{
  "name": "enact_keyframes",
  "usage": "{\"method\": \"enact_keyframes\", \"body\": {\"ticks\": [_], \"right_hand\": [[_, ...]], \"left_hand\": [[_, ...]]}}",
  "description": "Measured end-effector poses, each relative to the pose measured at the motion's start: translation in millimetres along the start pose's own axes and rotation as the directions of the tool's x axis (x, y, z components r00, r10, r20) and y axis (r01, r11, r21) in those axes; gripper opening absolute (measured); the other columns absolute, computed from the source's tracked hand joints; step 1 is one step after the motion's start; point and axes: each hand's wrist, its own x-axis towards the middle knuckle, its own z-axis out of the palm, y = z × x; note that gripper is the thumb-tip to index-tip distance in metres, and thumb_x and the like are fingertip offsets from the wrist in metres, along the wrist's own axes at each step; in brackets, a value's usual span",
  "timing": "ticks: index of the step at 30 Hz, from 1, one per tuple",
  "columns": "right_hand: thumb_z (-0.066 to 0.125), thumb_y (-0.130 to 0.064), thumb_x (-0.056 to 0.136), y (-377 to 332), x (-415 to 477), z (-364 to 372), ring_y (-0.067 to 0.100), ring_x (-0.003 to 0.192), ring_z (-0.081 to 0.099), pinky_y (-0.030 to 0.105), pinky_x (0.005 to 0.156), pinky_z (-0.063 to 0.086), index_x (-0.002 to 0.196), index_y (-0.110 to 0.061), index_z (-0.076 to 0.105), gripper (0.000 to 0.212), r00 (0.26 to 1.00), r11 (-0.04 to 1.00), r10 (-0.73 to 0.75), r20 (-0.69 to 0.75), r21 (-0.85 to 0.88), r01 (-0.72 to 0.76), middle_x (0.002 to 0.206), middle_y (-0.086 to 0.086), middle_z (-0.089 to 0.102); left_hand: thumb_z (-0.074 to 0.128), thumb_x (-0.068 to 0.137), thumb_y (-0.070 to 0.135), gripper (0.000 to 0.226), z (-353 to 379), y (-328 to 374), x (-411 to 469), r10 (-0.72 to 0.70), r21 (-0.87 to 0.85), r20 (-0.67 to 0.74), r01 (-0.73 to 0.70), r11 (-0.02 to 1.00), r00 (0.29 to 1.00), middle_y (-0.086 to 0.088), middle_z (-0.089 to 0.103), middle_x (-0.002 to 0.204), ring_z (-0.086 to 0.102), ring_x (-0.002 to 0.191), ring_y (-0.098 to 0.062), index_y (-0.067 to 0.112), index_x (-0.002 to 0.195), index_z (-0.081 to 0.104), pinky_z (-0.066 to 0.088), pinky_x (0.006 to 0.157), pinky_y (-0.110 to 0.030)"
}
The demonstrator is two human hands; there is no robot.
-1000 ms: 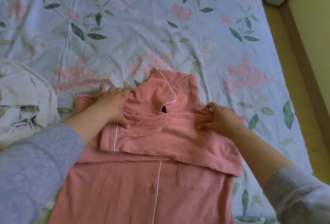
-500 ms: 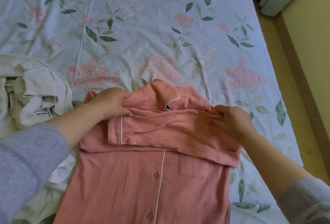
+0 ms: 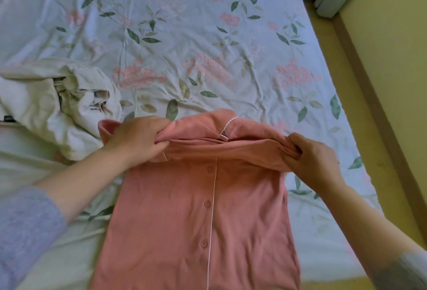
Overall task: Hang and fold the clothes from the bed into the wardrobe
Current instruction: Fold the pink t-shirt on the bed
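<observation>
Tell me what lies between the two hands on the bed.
In the head view, the bunched collar end of the pink shirt spans the stretch between the left hand and the right hand; each grips it.

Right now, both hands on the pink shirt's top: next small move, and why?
Probably fold the top down toward you over the buttons: the left hand and right hand grip the shirt's shoulders, raised off the bed; its lower half lies flat.
</observation>
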Motion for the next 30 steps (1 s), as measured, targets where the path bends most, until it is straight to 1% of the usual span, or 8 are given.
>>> {"method": "enact_keyframes", "body": {"ticks": [4, 6, 10, 16, 21, 25, 27, 30], "right_hand": [[0.078, -0.014, 0.067, -3, -84, 12, 0.035, 0.051, 0.056, 0.033, 0.043, 0.038, 0.067, -0.016, 0.044, 0.033, 0.999, 1.0, 0.004, 0.042, -0.029, -0.003, 0.057, 0.002, 0.053], [0.077, -0.016, 0.064, 0, -128, 29, 0.033, 0.061, 0.06, 0.032, 0.049, 0.035, 0.07, -0.015, 0.052, 0.026, 0.974, 0.999, -0.008, 0.227, -0.032, 0.016, 0.065, 0.002, 0.057], [0.073, -0.038, 0.073, -2, -191, 66, 0.018, 0.098, 0.057, 0.029, 0.08, 0.045, 0.097, -0.026, 0.069, 0.027, 0.716, 0.984, 0.143, 0.683, -0.017, -0.18, 0.096, -0.006, 0.058], [0.076, -0.04, 0.078, -25, -191, 89, 0.019, 0.089, 0.057, 0.035, 0.078, 0.047, 0.102, -0.017, 0.063, 0.036, 0.877, 0.928, 0.228, 0.422, 0.178, -0.327, 0.094, -0.003, 0.06], [0.081, -0.027, 0.074, -59, -171, 100, 0.017, 0.083, 0.062, 0.03, 0.071, 0.049, 0.114, -0.006, 0.064, 0.049, 0.765, 0.56, 0.409, 0.497, 0.525, -0.64, 0.091, 0.006, 0.066], [0.075, -0.013, 0.07, -67, -181, 98, 0.006, 0.059, 0.041, 0.027, 0.053, 0.031, 0.069, -0.001, 0.059, 0.021, 0.8, 0.609, 0.335, 0.497, 0.534, -0.587, 0.058, -0.008, 0.044], [0.07, 0.0, 0.075, -66, -200, 93, 0.0, 0.053, 0.039, 0.023, 0.05, 0.03, 0.066, -0.007, 0.059, 0.016, 0.85, 0.663, 0.314, 0.422, 0.543, -0.514, 0.053, -0.013, 0.046], [0.066, -0.007, 0.076, -67, -237, 78, 0.001, 0.059, 0.05, 0.022, 0.054, 0.036, 0.063, -0.025, 0.06, 0.023, 0.913, 0.794, 0.214, 0.348, 0.481, -0.37, 0.061, -0.012, 0.057]], "left_hand": [[0.057, 0.073, 0.027, 0.019, 31, 23, -86, 0.093, 0.011, -0.033, -0.093, 0.996, 0.995, 0.001, 0.067, 0.085, 0.066, 0.074, -0.029, 0.024, 0.091, 0.055, 0.051, 0.057, -0.034], [0.063, 0.072, 0.035, 0.041, 61, 26, -131, 0.029, 0.022, 0.23, -0.035, 0.999, 0.973, -0.001, 0.067, 0.109, 0.067, 0.096, -0.025, 0.022, 0.11, 0.059, 0.054, 0.075, -0.035], [0.066, 0.07, 0.057, 0.051, 120, 33, -193, -0.292, 0.09, 0.557, 0.293, 0.952, 0.778, 0.008, 0.053, 0.108, 0.052, 0.102, -0.014, 0.026, 0.109, 0.054, 0.043, 0.086, -0.028], [0.064, 0.068, 0.068, 0.063, 149, 47, -189, -0.416, -0.074, 0.337, 0.465, 0.882, 0.844, 0.002, 0.049, 0.1, 0.053, 0.089, -0.016, 0.019, 0.107, 0.058, 0.047, 0.08, -0.032], [0.079, 0.076, 0.037, 0.065, 164, 68, -161, -0.515, -0.532, 0.427, 0.666, 0.522, 0.744, -0.017, 0.061, 0.107, 0.061, 0.086, -0.033, 0.009, 0.129, 0.053, 0.051, 0.084, -0.042], [0.078, 0.078, 0.018, 0.018, 154, 75, -164, -0.402, -0.515, 0.361, 0.539, 0.667, 0.842, 0.009, 0.053, 0.074, 0.05, 0.07, -0.009, 0.021, 0.087, 0.063, 0.042, 0.069, -0.03], [0.079, 0.077, 0.018, 0.033, 142, 75, -177, -0.318, -0.484, 0.346, 0.458, 0.746, 0.883, 0.012, 0.047, 0.062, 0.044, 0.061, -0.003, 0.026, 0.062, 0.05, 0.036, 0.06, -0.028], [0.079, 0.074, 0.011, 0.026, 127, 84, -206, -0.217, -0.421, 0.341, 0.355, 0.835, 0.915, 0.01, 0.058, 0.077, 0.058, 0.078, -0.014, 0.03, 0.071, 0.061, 0.045, 0.073, -0.029]]}}
